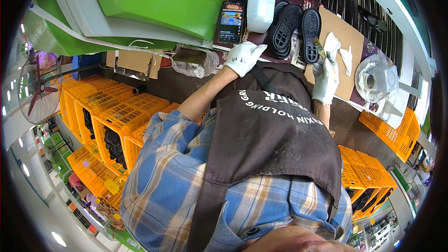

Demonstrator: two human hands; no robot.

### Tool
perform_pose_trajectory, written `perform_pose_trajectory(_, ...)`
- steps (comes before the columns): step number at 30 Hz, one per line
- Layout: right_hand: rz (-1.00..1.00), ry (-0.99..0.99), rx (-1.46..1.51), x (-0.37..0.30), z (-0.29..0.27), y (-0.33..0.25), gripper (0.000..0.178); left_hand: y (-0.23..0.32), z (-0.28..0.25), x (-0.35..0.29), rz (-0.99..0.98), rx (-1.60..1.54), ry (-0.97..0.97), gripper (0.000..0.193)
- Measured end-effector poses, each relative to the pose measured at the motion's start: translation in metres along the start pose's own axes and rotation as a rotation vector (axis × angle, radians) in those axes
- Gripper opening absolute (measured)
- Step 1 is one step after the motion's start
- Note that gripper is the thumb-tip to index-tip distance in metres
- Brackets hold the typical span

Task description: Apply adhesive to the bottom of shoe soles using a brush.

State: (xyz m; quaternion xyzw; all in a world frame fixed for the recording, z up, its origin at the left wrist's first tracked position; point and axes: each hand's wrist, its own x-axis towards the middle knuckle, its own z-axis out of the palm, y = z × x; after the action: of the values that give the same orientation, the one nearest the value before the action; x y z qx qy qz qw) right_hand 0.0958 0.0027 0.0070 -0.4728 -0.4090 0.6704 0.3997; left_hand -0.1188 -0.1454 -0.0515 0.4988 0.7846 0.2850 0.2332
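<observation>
My left hand [243, 59], in a white glove with dark smudges, rests at the table's near edge below a phone [231, 22]. Its fingers stretch loosely to the right, and nothing shows in them. In my right hand [325, 78], also gloved, is a small brush [319, 45]; its bristle end points up beside a black shoe sole [311, 35]. The fingers close around the handle, which is mostly hidden. To the left lie more black soles [285, 28], overlapping each other. Behind them stands a translucent white plastic jug [261, 5] with a white cap.
A cardboard sheet [351, 42] bears crumpled white cloths [346, 58]. Right of it stand a clear plastic container [380, 80] and a nozzle bottle [392, 108]. A green machine housing [158, 2] fills the upper left. Orange crates [114, 121] are stacked on both sides; a fan [39, 86] stands far left.
</observation>
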Motion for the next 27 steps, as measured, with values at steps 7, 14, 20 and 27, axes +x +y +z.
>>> perform_pose_trajectory(7,0.012,0.005,-0.030,0.000,-0.002,0.000,0.033,0.011,-0.009,0.000,-0.083,-0.053,-0.019,0.039)
perform_pose_trajectory(14,0.018,-0.005,-0.012,0.002,-0.004,0.003,0.033,0.005,-0.005,0.000,-0.056,-0.027,-0.019,0.035)
perform_pose_trajectory(20,0.019,0.003,-0.011,0.002,-0.001,0.002,0.033,0.002,-0.004,0.002,-0.043,-0.017,-0.015,0.034)
perform_pose_trajectory(27,0.021,0.003,-0.015,0.003,0.000,0.004,0.033,0.004,-0.006,0.003,-0.084,-0.065,-0.010,0.041)
